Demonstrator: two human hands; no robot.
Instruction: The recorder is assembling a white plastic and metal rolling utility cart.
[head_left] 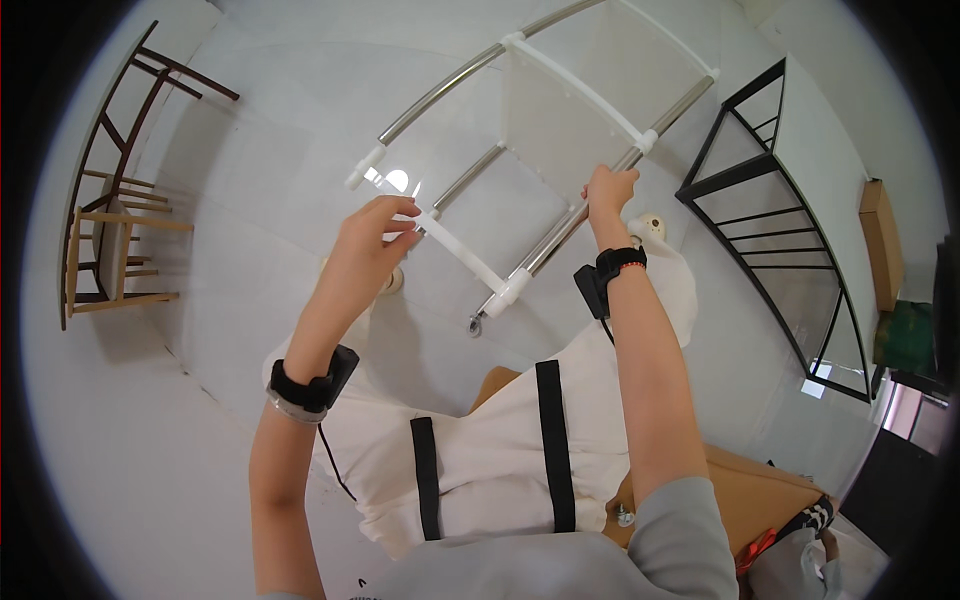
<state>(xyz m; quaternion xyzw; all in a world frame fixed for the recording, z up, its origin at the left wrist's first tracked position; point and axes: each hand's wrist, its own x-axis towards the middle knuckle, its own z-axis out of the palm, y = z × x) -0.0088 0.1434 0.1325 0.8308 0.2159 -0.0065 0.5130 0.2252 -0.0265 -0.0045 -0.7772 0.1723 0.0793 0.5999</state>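
I hold up a small rack (560, 110) made of shiny metal tubes and white plastic shelf panels, tilted in front of me. My left hand (372, 240) grips the near white crossbar (460, 250) at its left end. My right hand (608, 192) is closed around the right metal tube (560, 232) partway up. A white plastic connector (508, 292) caps that tube's lower end, with a small caster (474, 324) just below it. Black wrist bands sit on both forearms.
A dark wooden chair (110, 190) stands at the left. A black metal frame shelf (770, 220) is at the right, with a cardboard box (880, 240) beyond it. A brown cardboard piece (760, 495) lies by my lap. The floor is white.
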